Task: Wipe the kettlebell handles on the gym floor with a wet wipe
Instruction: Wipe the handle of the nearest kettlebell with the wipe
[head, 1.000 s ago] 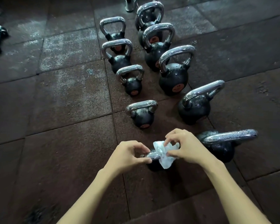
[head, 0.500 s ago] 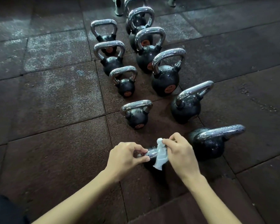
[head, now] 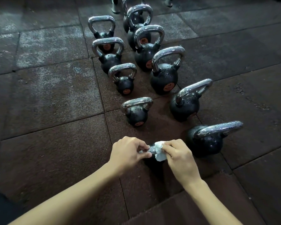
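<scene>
Right grip (head: 182,156) pinches wet wipe (head: 159,153) round handle (head: 151,148); left grip (head: 126,153) pinches handle

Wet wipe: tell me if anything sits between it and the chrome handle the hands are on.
Nothing visible does. The crumpled white wet wipe, pinched in the right hand, lies directly against the shiny chrome handle of the nearest black kettlebell; the left hand grips that handle just beside it.

Left hand (head: 128,153) gripping kettlebell handle (head: 150,148), right hand (head: 180,157) pinching wet wipe (head: 159,151)
</scene>
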`<state>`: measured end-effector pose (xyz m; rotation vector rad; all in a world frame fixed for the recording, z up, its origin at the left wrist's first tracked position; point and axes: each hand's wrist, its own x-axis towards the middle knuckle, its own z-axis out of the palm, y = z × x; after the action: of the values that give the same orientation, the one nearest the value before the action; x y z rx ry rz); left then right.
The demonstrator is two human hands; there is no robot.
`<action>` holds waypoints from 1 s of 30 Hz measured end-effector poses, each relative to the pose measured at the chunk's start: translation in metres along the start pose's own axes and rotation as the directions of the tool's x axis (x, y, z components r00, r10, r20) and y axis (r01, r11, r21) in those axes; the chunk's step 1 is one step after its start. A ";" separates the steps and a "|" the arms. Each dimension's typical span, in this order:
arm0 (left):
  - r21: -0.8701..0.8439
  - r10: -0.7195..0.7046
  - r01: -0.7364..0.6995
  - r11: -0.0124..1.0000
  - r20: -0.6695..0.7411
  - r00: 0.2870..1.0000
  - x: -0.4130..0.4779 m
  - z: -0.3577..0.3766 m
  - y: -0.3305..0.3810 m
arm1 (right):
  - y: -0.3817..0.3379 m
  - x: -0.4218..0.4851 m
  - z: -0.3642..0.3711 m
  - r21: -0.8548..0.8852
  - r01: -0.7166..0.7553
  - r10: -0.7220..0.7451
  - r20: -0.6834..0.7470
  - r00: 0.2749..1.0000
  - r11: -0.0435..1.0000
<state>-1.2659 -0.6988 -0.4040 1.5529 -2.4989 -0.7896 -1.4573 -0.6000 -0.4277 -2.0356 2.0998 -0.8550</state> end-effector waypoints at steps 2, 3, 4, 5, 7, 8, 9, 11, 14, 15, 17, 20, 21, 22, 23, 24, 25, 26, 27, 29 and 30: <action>0.002 0.000 0.000 1.000 -0.002 1.000 -0.001 0.000 0.001 | 0.010 0.004 -0.001 0.042 -0.103 0.105 -0.050 0.993 0.994; 0.004 -0.001 0.001 1.000 0.000 1.000 0.000 0.000 0.003 | 0.015 0.006 -0.002 0.072 -0.177 0.183 -0.087 0.979 0.982; 0.010 -0.001 0.001 1.000 0.001 1.000 0.001 -0.001 0.004 | 0.017 0.008 -0.004 0.097 -0.223 0.232 -0.100 0.967 0.970; 0.016 -0.004 0.004 1.000 0.004 1.000 0.001 -0.002 0.004 | 0.015 0.010 -0.004 0.100 -0.218 0.227 -0.086 0.970 0.971; 0.018 -0.008 0.008 1.000 0.012 1.000 0.002 -0.004 0.005 | 0.003 0.010 -0.003 0.056 -0.069 0.070 -0.021 0.997 0.996; 0.018 -0.008 0.008 1.000 0.012 1.000 0.002 -0.004 0.005 | -0.001 0.008 -0.003 0.035 0.011 -0.011 0.009 1.000 0.999; 0.018 -0.008 0.008 1.000 0.011 1.000 0.002 -0.004 0.006 | -0.001 0.006 -0.002 0.021 0.053 -0.053 0.022 0.998 0.998; 0.022 -0.006 0.006 1.000 0.008 1.000 0.001 -0.006 0.008 | 0.005 0.004 -0.002 0.018 0.014 -0.014 -0.012 1.000 1.000; 0.040 -0.001 0.000 0.999 0.013 1.000 0.001 -0.007 0.010 | 0.001 -0.002 -0.003 0.045 -0.097 0.100 -0.063 0.993 0.994; 0.046 0.000 -0.001 0.999 0.016 1.000 0.001 -0.008 0.010 | -0.004 -0.005 -0.002 0.045 -0.118 0.121 -0.064 0.991 0.992; 0.064 0.003 -0.004 0.998 0.022 1.000 0.002 -0.009 0.011 | -0.009 -0.008 0.002 0.074 -0.176 0.182 -0.081 0.980 0.981; 0.090 0.002 -0.004 0.996 0.027 1.000 0.002 -0.009 0.013 | -0.003 -0.003 0.001 0.256 -0.328 0.371 -0.141 0.918 0.909; 0.091 -0.002 -0.001 0.996 0.028 1.000 0.002 -0.010 0.014 | -0.002 0.001 -0.001 0.315 -0.378 0.440 -0.153 0.885 0.870; 0.090 -0.007 0.004 0.996 0.030 1.000 0.002 -0.010 0.014 | -0.002 0.004 -0.003 0.364 -0.432 0.510 -0.149 0.847 0.825; 0.089 -0.011 0.008 0.996 0.033 0.999 0.003 -0.011 0.014 | -0.004 0.006 -0.005 0.407 -0.492 0.581 -0.127 0.804 0.769; 0.088 -0.015 0.012 0.996 0.036 0.999 0.003 -0.011 0.014 | -0.004 0.008 -0.005 0.439 -0.553 0.650 -0.100 0.753 0.708; 0.087 -0.020 0.016 0.996 0.039 0.999 0.003 -0.011 0.014 | -0.004 0.009 -0.005 0.460 -0.608 0.712 -0.077 0.698 0.647; 0.087 -0.023 0.020 0.996 0.041 0.999 0.004 -0.011 0.015 | -0.002 0.011 -0.003 0.480 -0.657 0.768 -0.058 0.638 0.581; 0.086 -0.025 0.021 0.996 0.044 0.999 0.004 -0.012 0.015 | 0.000 0.013 -0.001 0.505 -0.693 0.815 -0.037 0.578 0.514; 0.083 -0.025 0.021 0.996 0.046 0.999 0.004 -0.011 0.015 | 0.000 0.015 0.002 0.527 -0.727 0.855 0.002 0.519 0.440; 0.088 -0.024 0.020 0.996 0.047 0.999 0.004 -0.011 0.015 | -0.003 0.015 0.004 0.498 -0.728 0.839 0.001 0.544 0.471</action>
<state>-1.2759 -0.7012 -0.3877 1.6104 -2.5879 -0.7379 -1.4548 -0.6154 -0.4248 -0.5589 2.2881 -1.2449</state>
